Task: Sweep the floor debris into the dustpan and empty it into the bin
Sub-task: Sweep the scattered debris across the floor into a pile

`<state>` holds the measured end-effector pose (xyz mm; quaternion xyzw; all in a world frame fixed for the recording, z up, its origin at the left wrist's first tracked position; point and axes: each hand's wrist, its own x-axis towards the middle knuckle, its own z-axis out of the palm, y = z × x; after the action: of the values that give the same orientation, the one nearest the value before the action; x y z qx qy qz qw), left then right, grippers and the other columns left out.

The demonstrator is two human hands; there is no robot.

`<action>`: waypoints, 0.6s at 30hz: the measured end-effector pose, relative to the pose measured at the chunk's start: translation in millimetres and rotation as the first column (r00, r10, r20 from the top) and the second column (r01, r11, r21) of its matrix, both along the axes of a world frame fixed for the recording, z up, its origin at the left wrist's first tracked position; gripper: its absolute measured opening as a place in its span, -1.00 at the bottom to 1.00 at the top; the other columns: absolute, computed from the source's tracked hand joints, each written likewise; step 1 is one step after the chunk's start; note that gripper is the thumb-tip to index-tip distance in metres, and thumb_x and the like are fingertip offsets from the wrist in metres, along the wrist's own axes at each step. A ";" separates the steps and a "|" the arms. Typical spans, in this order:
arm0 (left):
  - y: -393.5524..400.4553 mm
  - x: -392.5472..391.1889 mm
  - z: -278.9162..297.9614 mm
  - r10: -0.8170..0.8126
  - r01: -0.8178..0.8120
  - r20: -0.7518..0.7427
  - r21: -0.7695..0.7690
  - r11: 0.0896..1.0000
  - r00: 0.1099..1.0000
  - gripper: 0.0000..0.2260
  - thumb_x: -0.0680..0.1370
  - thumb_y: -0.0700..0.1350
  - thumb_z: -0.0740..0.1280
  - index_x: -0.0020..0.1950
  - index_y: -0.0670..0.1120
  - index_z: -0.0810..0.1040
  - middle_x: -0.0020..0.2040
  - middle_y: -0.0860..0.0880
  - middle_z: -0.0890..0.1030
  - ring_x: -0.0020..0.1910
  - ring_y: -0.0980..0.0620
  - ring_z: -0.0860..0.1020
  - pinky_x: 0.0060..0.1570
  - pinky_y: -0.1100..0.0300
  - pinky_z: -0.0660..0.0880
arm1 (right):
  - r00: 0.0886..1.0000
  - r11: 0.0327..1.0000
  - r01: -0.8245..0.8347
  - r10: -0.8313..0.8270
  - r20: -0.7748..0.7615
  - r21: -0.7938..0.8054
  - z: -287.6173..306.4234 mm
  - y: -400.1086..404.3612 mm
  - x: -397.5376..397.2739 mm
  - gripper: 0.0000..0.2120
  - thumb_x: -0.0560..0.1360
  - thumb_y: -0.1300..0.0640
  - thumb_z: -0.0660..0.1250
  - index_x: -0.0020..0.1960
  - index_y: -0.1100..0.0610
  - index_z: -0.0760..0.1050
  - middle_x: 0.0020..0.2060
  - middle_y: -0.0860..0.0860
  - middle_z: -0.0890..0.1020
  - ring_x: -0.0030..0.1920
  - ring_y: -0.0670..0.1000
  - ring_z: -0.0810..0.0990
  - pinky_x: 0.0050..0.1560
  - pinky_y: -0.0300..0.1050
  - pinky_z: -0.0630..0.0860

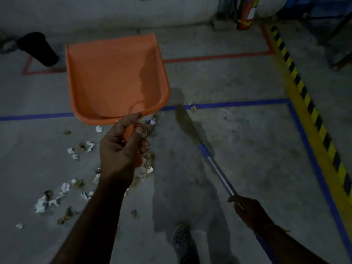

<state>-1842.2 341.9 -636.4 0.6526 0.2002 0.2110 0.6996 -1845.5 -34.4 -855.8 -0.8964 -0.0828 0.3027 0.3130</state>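
Shoe (182, 242): 1 dark perforated shoe at the bottom edge, standing on the floor (247, 140).
Right hand (247, 210): low at the right, forearm reaching in from the corner, fingers wrapped round the end of the broom handle.
Broom (207, 155): metal handle with a blue collar slanting up and left from the right hand; bristles blurred, down at the floor near the blue line (228, 104).
Left hand (122, 147): arm stretched forward from the bottom, palm side up, fingers curled round the dustpan's orange handle, thumb laid toward the pan.
Dustpan (114, 77): orange, held up off the floor, open tray facing the camera, nothing visible inside.
Debris (62, 189): crumpled white paper and brown scraps scattered on the floor under and left of the left arm.
Bin (38, 48): dark, leaning at the far left, inside the red line (219, 57).
Fire extinguisher (247, 14): red, against the far wall.
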 end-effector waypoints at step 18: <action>-132.6 63.6 -52.5 0.220 -0.225 -0.102 -0.046 0.973 0.970 -0.74 0.63 -0.29 0.32 0.29 -0.13 0.61 -0.17 -0.12 0.61 -0.36 0.05 0.56 -0.47 0.30 0.43 | 0.932 0.953 0.262 -0.291 -0.217 -0.151 -60.0 -164.1 181.8 -0.77 0.55 0.30 0.24 -0.02 0.04 0.61 -0.42 0.15 0.57 -0.58 0.02 0.42 -0.56 -0.20 0.37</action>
<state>-1778.6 209.4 -688.9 0.6153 0.3114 0.2507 0.6794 -1663.7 -198.5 -915.8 -0.8736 0.1005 0.3648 0.3060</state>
